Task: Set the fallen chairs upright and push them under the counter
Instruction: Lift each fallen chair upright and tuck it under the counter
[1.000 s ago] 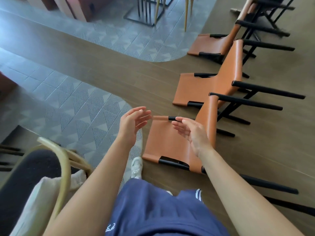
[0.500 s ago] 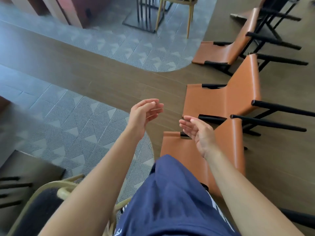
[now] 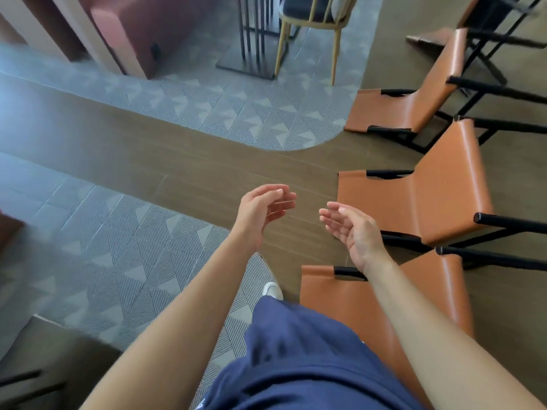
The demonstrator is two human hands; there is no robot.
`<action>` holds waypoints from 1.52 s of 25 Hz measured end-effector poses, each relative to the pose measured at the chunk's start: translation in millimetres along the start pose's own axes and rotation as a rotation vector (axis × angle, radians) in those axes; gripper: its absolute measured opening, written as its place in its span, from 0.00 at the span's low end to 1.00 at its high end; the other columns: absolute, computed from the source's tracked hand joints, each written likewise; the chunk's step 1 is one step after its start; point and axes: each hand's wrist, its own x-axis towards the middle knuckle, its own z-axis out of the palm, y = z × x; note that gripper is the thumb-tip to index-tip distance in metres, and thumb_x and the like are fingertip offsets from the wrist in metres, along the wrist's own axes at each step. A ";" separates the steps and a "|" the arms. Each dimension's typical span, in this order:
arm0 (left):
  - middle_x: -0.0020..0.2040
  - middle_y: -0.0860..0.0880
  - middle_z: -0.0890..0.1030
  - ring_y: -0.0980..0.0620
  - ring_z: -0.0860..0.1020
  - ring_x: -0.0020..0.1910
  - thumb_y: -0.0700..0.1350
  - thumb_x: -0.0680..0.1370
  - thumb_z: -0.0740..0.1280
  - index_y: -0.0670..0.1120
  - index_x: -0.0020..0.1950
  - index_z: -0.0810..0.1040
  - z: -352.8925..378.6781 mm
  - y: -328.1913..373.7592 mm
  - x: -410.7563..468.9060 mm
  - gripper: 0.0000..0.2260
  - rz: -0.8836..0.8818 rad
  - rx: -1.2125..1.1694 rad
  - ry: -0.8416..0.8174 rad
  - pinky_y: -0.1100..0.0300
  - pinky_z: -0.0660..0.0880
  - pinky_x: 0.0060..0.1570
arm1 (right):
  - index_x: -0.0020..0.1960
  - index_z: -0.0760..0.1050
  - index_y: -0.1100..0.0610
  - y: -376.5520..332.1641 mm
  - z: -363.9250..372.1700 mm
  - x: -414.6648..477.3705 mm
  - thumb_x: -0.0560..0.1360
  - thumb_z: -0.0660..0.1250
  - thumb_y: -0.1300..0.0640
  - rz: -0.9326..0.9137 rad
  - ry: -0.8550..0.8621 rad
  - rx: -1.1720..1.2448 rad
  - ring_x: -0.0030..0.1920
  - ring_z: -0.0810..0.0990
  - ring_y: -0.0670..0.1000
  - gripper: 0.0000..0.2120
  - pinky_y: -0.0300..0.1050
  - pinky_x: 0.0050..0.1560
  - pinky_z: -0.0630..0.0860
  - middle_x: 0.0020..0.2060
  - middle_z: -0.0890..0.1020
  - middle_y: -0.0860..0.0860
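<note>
A: What has shifted, near to far?

B: We have stepped forward. The nearest chair [image 3: 334, 300], lately under our hands, now lies at lower right beside our leg, untouched.

A: And the hands?

B: Our left hand [image 3: 263, 211] and right hand [image 3: 355, 232] hover empty, fingers loosely spread, at the middle chair [image 3: 414, 202], mid right. The far chair [image 3: 405, 105] lies at upper right. We judge all three still fallen.

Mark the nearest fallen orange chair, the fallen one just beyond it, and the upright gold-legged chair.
Nearest fallen orange leather chair with black frame [image 3: 331, 291]: head view, flat panel on floor.
Next fallen orange leather chair [image 3: 384, 196]: head view, flat panel on floor.
Upright gold-legged chair [image 3: 305, 7]: head view, dark seat.
</note>
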 end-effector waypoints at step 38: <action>0.45 0.44 0.86 0.47 0.84 0.46 0.37 0.78 0.62 0.42 0.51 0.80 112.6 -59.8 117.6 0.08 -0.581 0.746 -1.177 0.55 0.76 0.51 | 0.58 0.79 0.59 87.0 47.4 -58.0 0.80 0.62 0.57 -0.302 1.286 0.942 0.54 0.84 0.54 0.11 0.46 0.56 0.78 0.51 0.85 0.57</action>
